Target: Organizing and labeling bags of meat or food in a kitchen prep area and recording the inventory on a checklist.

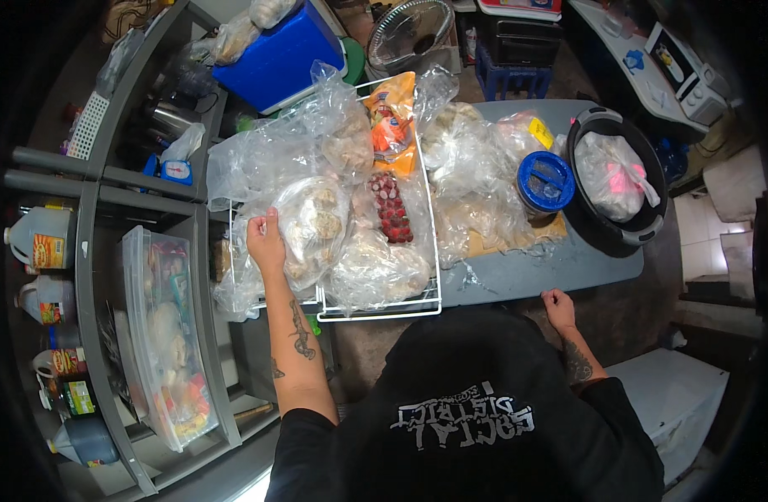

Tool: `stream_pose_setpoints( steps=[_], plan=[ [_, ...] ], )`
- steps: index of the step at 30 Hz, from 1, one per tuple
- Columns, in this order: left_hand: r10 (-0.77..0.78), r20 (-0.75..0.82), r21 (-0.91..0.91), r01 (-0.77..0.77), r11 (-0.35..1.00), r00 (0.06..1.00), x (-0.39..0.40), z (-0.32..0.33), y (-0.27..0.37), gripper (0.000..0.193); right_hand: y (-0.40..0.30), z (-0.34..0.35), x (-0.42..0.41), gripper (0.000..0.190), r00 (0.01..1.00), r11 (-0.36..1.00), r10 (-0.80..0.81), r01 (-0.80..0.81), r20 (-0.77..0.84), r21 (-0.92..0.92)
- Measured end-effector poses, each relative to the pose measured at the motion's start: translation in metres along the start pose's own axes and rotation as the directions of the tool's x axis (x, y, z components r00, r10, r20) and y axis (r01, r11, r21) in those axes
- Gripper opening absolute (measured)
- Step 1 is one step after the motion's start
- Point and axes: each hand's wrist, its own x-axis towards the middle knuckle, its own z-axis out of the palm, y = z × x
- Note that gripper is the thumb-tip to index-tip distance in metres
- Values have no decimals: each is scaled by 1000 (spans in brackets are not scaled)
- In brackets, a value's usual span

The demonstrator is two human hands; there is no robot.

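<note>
My left hand (266, 241) is closed at the left edge of a clear plastic bag (315, 219) of pale, frosted food, and seems to pinch its film. That bag lies on other bags in a white wire basket (437, 251). Nearer me in the basket is another clear bag (380, 270) of pale contents. A clear pack of dark red fruit (392, 207) and an orange printed pouch (391, 125) lie to the right of the bag at my hand. My right hand (558, 309), fingers curled with nothing visible in them, is at the near edge of the grey table (603, 270).
Right of the basket are more frosted bags (462, 150), a blue-lidded jar (546, 185) and a black tub (657, 229) holding a tied white bag (613, 176). A grey shelf (89, 251) with jugs and a clear bin (170, 339) stands left. Behind are a blue cooler (277, 56) and a fan (412, 34).
</note>
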Motion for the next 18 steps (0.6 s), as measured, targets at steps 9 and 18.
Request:
stream_pose_setpoints(
  steps=[9, 18],
  plan=[
    [-175, -32, -168, 167, 972, 984, 11, -13, 66, 32, 40, -6, -12, 22, 997, 996, 80, -79, 12, -38],
    [137, 152, -544, -33, 838, 979, -41, -6, 258, 31, 57, -25, 4, 26, 979, 977, 203, -200, 27, -76]
  ],
)
